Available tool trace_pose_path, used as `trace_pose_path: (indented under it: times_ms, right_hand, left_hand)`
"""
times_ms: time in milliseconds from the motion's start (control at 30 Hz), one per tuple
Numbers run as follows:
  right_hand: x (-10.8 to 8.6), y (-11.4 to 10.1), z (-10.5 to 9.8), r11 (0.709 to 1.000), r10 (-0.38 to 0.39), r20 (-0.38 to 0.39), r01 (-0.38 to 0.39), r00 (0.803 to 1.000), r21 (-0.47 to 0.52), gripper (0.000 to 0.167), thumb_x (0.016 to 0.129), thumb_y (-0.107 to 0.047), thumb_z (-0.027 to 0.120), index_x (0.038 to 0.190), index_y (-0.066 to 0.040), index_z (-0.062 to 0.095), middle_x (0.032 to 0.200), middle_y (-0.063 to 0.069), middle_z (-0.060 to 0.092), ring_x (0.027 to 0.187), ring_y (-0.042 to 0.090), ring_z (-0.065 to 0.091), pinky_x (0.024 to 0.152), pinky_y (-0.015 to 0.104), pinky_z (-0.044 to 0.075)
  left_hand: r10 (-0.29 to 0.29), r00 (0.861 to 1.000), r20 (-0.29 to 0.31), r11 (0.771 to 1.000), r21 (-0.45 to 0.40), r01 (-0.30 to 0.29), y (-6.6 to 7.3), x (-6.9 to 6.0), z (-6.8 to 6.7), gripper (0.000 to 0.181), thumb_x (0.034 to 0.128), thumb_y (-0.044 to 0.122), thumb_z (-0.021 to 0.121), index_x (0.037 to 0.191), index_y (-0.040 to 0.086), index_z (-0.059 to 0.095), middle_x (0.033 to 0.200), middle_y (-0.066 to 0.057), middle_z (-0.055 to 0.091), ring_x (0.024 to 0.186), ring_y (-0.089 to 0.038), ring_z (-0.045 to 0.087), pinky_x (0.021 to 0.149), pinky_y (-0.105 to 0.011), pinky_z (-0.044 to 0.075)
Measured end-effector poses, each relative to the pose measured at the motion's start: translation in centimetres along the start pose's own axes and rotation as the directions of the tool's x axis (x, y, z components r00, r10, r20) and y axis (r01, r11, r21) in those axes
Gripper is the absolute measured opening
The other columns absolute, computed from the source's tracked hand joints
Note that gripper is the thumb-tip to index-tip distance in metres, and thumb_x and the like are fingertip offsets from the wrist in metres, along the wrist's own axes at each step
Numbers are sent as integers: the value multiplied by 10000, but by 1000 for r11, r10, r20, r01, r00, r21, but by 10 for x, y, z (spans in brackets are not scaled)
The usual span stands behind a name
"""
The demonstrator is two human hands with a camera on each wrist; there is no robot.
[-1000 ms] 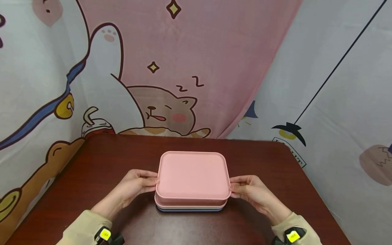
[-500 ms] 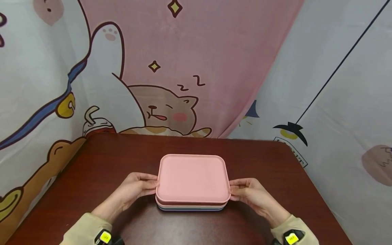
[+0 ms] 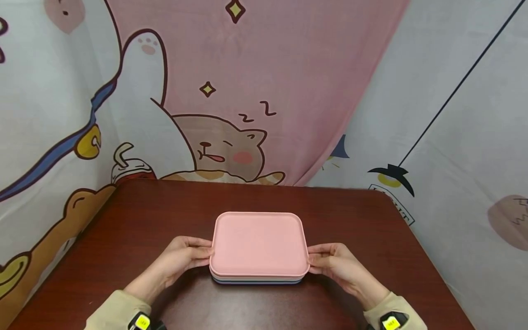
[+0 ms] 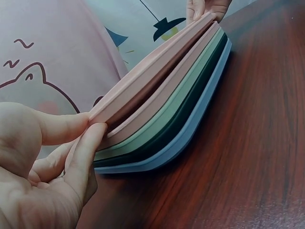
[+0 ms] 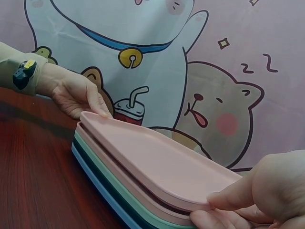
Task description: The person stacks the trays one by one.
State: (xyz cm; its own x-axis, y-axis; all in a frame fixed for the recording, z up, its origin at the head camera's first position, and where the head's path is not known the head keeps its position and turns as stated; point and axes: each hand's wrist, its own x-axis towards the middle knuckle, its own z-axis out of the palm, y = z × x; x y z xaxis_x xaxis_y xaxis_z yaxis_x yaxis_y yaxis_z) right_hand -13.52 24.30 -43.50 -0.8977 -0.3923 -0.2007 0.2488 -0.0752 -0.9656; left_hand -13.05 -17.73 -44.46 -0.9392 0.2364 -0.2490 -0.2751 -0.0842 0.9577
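Observation:
My left hand (image 3: 180, 257) and right hand (image 3: 339, 267) pinch opposite short sides of a shallow pink rectangular tray (image 3: 259, 243). It lies over a stack of like trays. In the left wrist view a thin dark gap parts it from a second pink tray (image 4: 157, 98). Below come a light green tray (image 4: 164, 109), a dark green layer (image 4: 183, 112) and a blue tray (image 4: 186, 136) at the bottom. The left thumb (image 4: 64, 128) bears on the top tray's rim, with a finger under it. In the right wrist view the right thumb (image 5: 233, 194) presses the rim likewise.
The stack stands on a dark red-brown wooden table (image 3: 165, 206). Behind it hangs a curtain (image 3: 305, 82) printed with cartoon animals. A strapped device (image 3: 141, 320) sits on the left wrist, another device (image 3: 392, 321) on the right.
Both hands have lowered the top pink tray onto the stack. The gap beneath it has narrowed, and the tray now lines up closely with the ones below.

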Motion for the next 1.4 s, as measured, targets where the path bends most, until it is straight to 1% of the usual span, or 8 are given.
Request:
trace_pose_path:
  times_ms: [167, 300, 400, 567, 933, 1133, 1400]
  right_hand:
    - [-1, -1, 1, 1000, -8, -7, 8, 1000, -12, 364, 980, 79, 652, 1270, 271, 543, 1033, 162, 739, 914, 185, 740, 835, 329, 646]
    - [-2, -2, 2, 999, -15, -19, 15, 1000, -28, 359, 972, 88, 658, 1257, 275, 546, 1023, 157, 735, 895, 180, 739, 823, 329, 648]
    - [-2, -2, 3, 998, -16, -40, 14, 999, -60, 366, 969, 85, 666, 1258, 275, 546, 1019, 149, 727, 883, 173, 736, 815, 326, 649]
    - [-2, -2, 5, 992, -23, -67, 14, 997, -126, 380, 960, 80, 680, 1262, 271, 551, 1007, 139, 708, 864, 167, 729, 800, 322, 651]
    - [-1, -1, 6, 989, -32, -73, 21, 997, -143, 380, 947, 94, 677, 1256, 276, 551, 987, 140, 697, 843, 170, 725, 782, 318, 653]
    - [0, -1, 8, 986, -43, -83, 29, 996, -161, 369, 940, 100, 681, 1242, 276, 562, 977, 142, 699, 830, 173, 724, 770, 320, 655]
    - [1, -2, 12, 977, -52, -106, 29, 993, -209, 351, 919, 116, 683, 1218, 267, 579, 948, 145, 701, 809, 182, 718, 746, 318, 656]
  left_hand:
    - [4, 1000, -3, 1000, 8, -4, -1, 0, 0, 401, 965, -22, 719, 1265, -239, 565, 1046, -157, 725, 943, -191, 720, 868, -343, 639]
    - [13, 1000, -15, 999, 37, -12, -2, -1, 1, 398, 954, -15, 734, 1251, -235, 584, 1031, -157, 729, 920, -192, 723, 850, -345, 644]
    - [18, 1000, -24, 998, 58, -17, -2, -1, 2, 387, 945, -13, 745, 1233, -229, 602, 1012, -155, 733, 896, -190, 726, 833, -340, 648]
    - [16, 999, -37, 998, 56, -14, -2, -3, 3, 374, 936, -21, 752, 1213, -227, 609, 995, -153, 733, 881, -189, 728, 821, -332, 649]
    - [14, 999, -44, 998, 61, -12, -3, -4, 3, 370, 929, -20, 757, 1201, -225, 615, 998, -159, 737, 886, -193, 729, 819, -333, 650]
    - [16, 998, -64, 998, 67, -12, -3, -2, 3, 356, 919, -25, 765, 1182, -221, 627, 979, -158, 738, 862, -189, 729, 799, -331, 654]
    - [35, 996, -83, 994, 110, -26, 1, -4, 5, 337, 901, -38, 775, 1155, -218, 648, 951, -158, 739, 819, -192, 730, 763, -328, 658]
